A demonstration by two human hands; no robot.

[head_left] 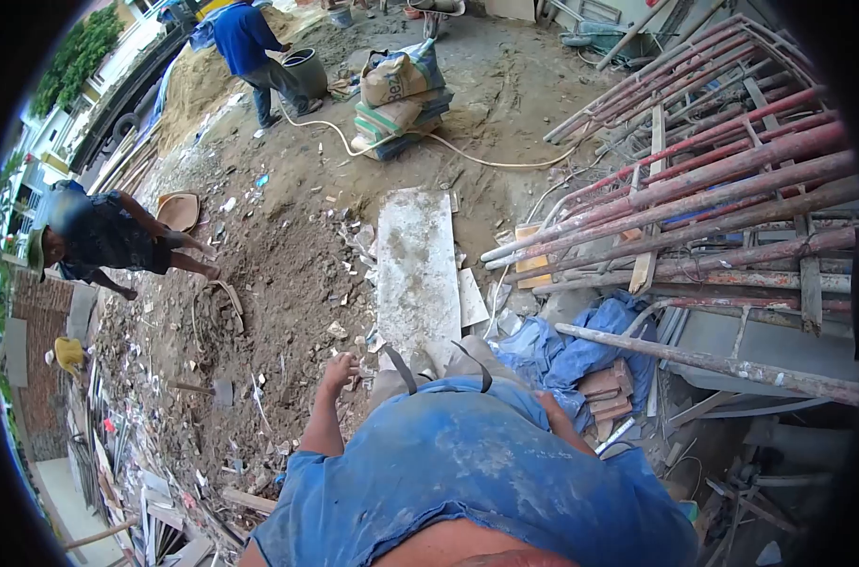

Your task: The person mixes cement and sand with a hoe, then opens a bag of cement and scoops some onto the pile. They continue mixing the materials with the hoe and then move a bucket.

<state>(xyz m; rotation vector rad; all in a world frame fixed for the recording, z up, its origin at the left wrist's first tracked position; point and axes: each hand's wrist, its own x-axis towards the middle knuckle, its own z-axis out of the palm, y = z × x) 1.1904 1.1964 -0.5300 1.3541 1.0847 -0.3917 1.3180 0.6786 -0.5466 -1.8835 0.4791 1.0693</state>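
My left hand [340, 369] hangs beside my body over the rubble. Its fingers are loosely curled, a little apart, and hold nothing I can see. My right arm hangs at my other side, with the wrist [546, 404] against my blue shirt [476, 454]; the fingers there are hidden. Ahead of my legs lies a long pale board [415, 255], dirty with mud or cement. Close to my right side are a crumpled blue tarp [580, 350] and stacked reddish tiles [606, 392]. A tool with a flat metal blade [222, 393] lies on the dirt to my left.
Red, worn scaffold frames [694, 189] jut in from the right. Stacked sacks [401, 90] and a hose [505, 163] lie ahead. One person [245, 47] stands by a dark barrel [304, 71]; another person [108, 231] bends at left. Rubble [288, 255] covers the ground.
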